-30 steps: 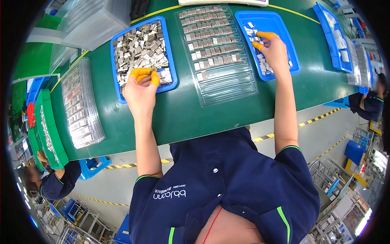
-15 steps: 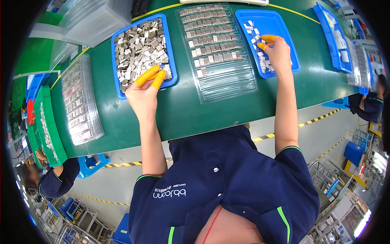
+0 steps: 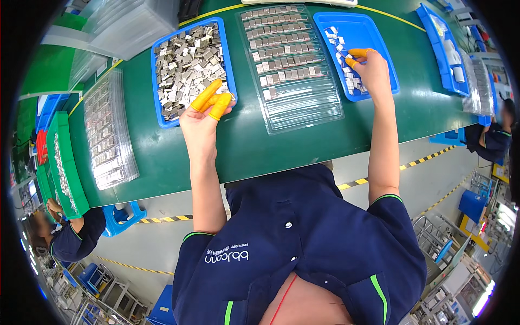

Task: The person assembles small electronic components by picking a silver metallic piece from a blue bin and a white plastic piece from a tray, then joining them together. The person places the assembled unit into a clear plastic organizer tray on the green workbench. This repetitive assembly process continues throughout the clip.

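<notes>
My left hand (image 3: 205, 119), with yellow finger cots on thumb and forefinger, is at the near right corner of a blue tray (image 3: 230, 65) heaped with small silver-and-white metal connectors (image 3: 189, 65). Its fingers are pinched, and a small metal-and-white connector piece (image 3: 232, 102) shows at the tips. My right hand (image 3: 374, 73), also in yellow cots, reaches into a second blue tray (image 3: 374, 32) holding small white pieces (image 3: 352, 84). Thumb and forefinger come together there; what lies between them is too small to make out. Between the trays lies a clear blister tray (image 3: 303, 111), with rows of connectors in its far part.
Stacked clear blister trays (image 3: 111, 135) with connectors stand at the left of the green table (image 3: 157, 168), near a green bin (image 3: 67, 162). Another blue tray (image 3: 447, 59) with white rolls sits at the right. Co-workers sit at both sides.
My left hand has moved right, off the heap to the tray's corner, with a small connector piece at its fingertips. My right hand has barely shifted within its tray.
</notes>
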Tool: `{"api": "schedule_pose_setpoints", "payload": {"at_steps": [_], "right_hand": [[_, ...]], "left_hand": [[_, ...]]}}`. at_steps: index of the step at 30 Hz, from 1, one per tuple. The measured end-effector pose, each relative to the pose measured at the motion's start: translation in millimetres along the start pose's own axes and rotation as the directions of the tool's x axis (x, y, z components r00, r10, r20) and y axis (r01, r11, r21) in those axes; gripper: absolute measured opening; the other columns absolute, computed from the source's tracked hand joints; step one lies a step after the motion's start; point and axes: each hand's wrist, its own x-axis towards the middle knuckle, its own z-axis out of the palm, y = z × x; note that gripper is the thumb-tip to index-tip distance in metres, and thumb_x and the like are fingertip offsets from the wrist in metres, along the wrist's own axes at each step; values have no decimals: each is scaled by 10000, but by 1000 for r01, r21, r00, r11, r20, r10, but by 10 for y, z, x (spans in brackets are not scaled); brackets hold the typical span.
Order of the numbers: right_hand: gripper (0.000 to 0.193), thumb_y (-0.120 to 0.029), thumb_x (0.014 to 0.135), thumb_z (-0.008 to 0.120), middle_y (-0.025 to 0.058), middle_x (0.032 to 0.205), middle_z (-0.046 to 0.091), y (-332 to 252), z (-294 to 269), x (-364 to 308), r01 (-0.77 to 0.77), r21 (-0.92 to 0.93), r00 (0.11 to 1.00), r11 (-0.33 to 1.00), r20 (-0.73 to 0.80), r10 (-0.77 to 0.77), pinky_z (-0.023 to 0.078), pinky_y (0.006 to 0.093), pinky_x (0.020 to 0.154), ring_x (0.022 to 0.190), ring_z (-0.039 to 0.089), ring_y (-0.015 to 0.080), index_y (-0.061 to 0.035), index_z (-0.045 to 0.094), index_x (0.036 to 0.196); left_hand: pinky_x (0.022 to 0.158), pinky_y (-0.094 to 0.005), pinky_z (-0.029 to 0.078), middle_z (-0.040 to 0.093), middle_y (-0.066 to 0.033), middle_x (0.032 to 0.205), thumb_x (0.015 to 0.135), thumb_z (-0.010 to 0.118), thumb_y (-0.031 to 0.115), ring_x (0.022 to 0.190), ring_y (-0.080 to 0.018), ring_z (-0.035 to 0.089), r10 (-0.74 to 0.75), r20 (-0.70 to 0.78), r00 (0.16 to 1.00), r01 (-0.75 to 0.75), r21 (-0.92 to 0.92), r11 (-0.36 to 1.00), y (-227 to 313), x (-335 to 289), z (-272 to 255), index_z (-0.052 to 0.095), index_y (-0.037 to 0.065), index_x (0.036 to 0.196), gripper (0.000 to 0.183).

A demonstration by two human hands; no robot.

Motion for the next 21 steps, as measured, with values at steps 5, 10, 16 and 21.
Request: {"api": "schedule_pose_setpoints", "payload": {"at_steps": [5, 10, 16, 21], "right_hand": [[222, -98, 714, 685, 159, 824, 669, -4, -23, -103, 12, 201, 987, 979, -160, 20, 509, 294, 678, 762, 660, 225, -8, 677, 917], [203, -68, 725, 689, 106, 844, 677, -219, -134, -290, -4, 501, 988, 865, -132, 81, 515, 251, 705, 789, 653, 146, 6, 674, 913], [178, -1, 733, 682, 87, 895, 659, -655, -140, -682, -105, 852, 962, 513, 218, -164, 496, 261, 782, 844, 617, 143, 18, 657, 908], [195, 1, 740, 686, 131, 956, 648, -895, 20, -1111, -436, 900, 813, -23, 382, -440, 486, 311, 832, 906, 619, 200, 26, 643, 929]], "left_hand": [[712, -233, 482, 654, -82, 921, 834, 616, 58, 788, -132, 615, -21, -46, 999, 20, -16, 1000, -19, -8, 13, 599, -22, 1100, 278], [729, -234, 500, 653, -110, 933, 833, 612, 46, 794, -142, 624, -39, 19, 999, 41, -126, 991, -35, -31, 61, 604, -33, 1078, 257], [730, -248, 541, 646, -148, 942, 827, 605, 20, 849, -219, 650, -175, 97, 980, 188, -146, 971, 58, -84, 169, 593, -57, 1068, 253], [742, -254, 535, 646, -141, 946, 816, 616, 12, 849, -210, 649, -181, 176, 968, 216, -205, 955, 96, -105, 228, 599, -61, 1050, 246]]}}
